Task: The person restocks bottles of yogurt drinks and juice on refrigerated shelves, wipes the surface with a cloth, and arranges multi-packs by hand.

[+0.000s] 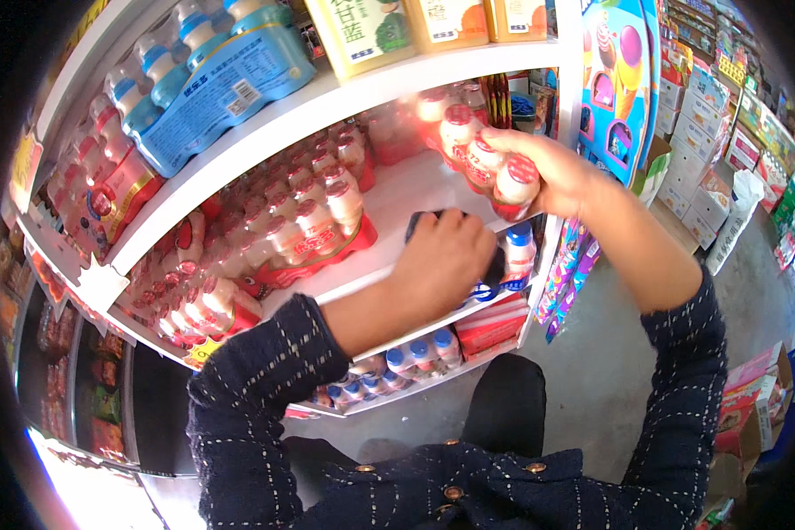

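Observation:
My right hand [563, 175] grips the near end of a shrink-wrapped pack of small red-capped drink bottles [480, 159], tilted at the right side of the middle shelf [407, 185]. Just below it, my left hand [444, 255] is closed around a dark item [495, 268]. Its fingers hide most of that item, so whether it is cloth cannot be told. Further left on the same shelf sit more wrapped packs of the same bottles [315, 225], in rows. Behind the held pack stands another red-capped pack [394, 132], partly washed out by glare.
Above, a shelf carries blue-wrapped bottles [218, 93] and juice bottles [371, 30]. Blue-capped bottles [419, 351] stand lower down. An ice cream display board [619, 79] and hanging purple packets [570, 271] flank the rack's right upright. Stacked cartons [692, 159] line the right.

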{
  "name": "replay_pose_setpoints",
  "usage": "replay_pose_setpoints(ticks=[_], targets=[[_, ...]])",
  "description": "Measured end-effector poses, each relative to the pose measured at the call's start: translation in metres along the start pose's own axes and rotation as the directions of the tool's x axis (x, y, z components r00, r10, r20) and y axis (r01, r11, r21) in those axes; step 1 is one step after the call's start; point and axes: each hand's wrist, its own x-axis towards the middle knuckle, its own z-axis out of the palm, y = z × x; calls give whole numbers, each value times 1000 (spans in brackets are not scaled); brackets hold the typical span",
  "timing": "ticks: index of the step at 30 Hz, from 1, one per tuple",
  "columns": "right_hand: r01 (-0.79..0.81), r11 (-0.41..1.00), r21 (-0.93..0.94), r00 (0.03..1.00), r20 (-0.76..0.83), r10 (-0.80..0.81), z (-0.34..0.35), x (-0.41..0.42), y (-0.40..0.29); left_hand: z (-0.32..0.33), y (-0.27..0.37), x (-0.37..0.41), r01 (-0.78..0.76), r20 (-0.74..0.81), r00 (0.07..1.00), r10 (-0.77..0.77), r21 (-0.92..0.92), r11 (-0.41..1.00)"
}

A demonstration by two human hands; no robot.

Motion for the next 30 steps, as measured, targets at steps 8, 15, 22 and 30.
replay_pose_setpoints(ticks=[8, 15, 22, 30], targets=[[-119, 758, -642, 993, -58, 106, 13, 48, -8, -24, 18, -69, -69, -215, 977, -15, -381, 922], [-47, 324, -945, 997, -26, 69, -1, 57, -17, -25, 1, -103, 39, -117, 988, -104, -459, 888], [-126, 218, -968, 943, -185, -278, -26, 79, -37, -21, -3, -114, 39, -151, 978, -144, -548, 835], [-321, -369, -872, 849, -93, -520, 18, 97, 5, -13, 6, -139, 141, -110, 959, -262, -617, 775]])
